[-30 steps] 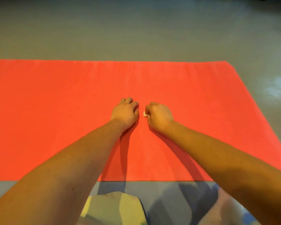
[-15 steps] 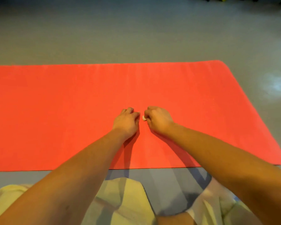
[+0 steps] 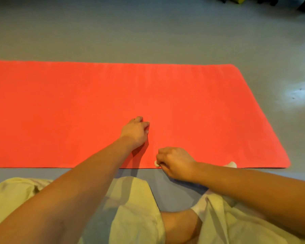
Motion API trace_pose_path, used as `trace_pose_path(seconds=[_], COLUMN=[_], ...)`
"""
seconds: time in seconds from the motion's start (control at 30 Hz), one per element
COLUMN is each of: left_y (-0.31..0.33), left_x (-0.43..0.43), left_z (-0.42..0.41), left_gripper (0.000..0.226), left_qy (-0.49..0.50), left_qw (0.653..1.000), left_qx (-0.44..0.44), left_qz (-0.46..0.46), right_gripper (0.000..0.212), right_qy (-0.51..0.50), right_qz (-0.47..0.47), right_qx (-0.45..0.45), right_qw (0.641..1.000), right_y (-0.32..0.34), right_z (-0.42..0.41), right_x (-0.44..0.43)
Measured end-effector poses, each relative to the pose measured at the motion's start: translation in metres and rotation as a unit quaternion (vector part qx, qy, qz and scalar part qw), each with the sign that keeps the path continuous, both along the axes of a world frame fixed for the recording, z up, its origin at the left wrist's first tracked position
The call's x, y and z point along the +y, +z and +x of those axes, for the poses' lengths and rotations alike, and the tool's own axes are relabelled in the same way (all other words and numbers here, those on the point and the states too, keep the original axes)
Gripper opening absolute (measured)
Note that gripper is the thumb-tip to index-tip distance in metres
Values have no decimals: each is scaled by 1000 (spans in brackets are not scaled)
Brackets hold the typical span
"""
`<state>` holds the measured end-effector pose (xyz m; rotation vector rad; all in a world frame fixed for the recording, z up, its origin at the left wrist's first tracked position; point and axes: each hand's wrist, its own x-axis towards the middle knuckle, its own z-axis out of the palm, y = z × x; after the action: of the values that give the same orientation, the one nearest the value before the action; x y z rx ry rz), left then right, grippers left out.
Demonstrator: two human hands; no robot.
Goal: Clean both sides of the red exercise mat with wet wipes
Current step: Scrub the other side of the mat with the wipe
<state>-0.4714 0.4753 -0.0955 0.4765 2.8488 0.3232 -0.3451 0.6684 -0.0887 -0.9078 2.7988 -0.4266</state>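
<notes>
The red exercise mat (image 3: pixel 77 111) lies flat on the grey floor and runs off the left edge of view. My left hand (image 3: pixel 136 132) rests on it near the middle, fingers curled under, with nothing visible in it. My right hand (image 3: pixel 176 162) sits at the mat's near edge, closed around a small white wet wipe (image 3: pixel 156 163) that peeks out by the thumb. A second white scrap (image 3: pixel 230 164) shows at the near edge behind my right forearm; I cannot tell what it is.
Grey floor (image 3: pixel 148 32) surrounds the mat, with a bright glare patch (image 3: pixel 299 92) at the right. My knees in pale yellow shorts (image 3: pixel 136 205) are just before the mat's near edge. Dark objects (image 3: pixel 236 0) sit at the far top right.
My right hand has pulled the wipe back from the middle of the mat to its near edge. My left hand stays pressed in place. The view has drawn back, showing more of my legs.
</notes>
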Motion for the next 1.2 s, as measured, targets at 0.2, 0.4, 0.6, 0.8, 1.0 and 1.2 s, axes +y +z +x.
trace_pose_path(seconds=[0.2, 0.4, 0.6, 0.8, 1.0, 1.2], left_y=[18, 20, 21, 20, 24, 33], left_x=[3, 9, 19, 30, 31, 34], left_z=[7, 12, 1, -1, -19, -35], left_gripper=[62, 62, 73, 76, 113, 119], left_qy=[-21, 1, -1, 7, -35, -65], left_qw=[996, 997, 996, 994, 989, 983], left_qx=[-58, -55, -53, -66, -99, -103], left_qz=[-62, -52, -67, -82, -108, -141], right_gripper=[20, 16, 12, 18, 15, 13], right_qy=[-178, -84, -13, -196, -39, 4], right_qz=[7, -7, -14, -6, -8, -29], right_qx=[27, 44, 11, 30, 22, -15], right_qw=[984, 996, 1000, 980, 999, 999], right_y=[2, -5, -3, -4, -3, 0], right_z=[-67, -20, -18, -89, -23, -30], right_x=[-11, -15, 4, 11, 21, 34])
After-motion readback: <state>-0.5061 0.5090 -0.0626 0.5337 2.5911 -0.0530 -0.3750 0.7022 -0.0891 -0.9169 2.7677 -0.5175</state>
